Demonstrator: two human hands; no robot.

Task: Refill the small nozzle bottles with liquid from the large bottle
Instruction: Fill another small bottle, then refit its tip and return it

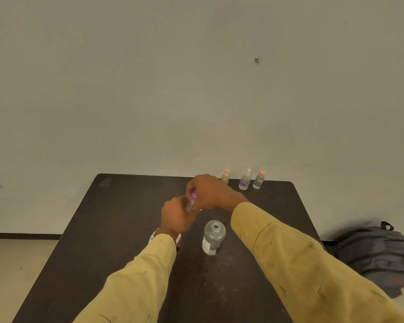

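Observation:
A small clear nozzle bottle [189,204] with a purple cap [193,194] is held tilted above the dark table [117,229]. My left hand [176,216] grips its body from below. My right hand [210,191] closes over the purple cap from above. The large clear bottle [213,237] stands upright and uncapped on the table just in front of my hands, part full of clear liquid. Three more small nozzle bottles stand at the table's far right edge: one with a pink cap [224,177], one with a white cap [245,181], another with a pink cap [258,180].
The table's far edge meets a plain wall [196,89]. A grey backpack [378,255] lies on the floor to the right of the table. My yellow sleeves reach over the near half of the table.

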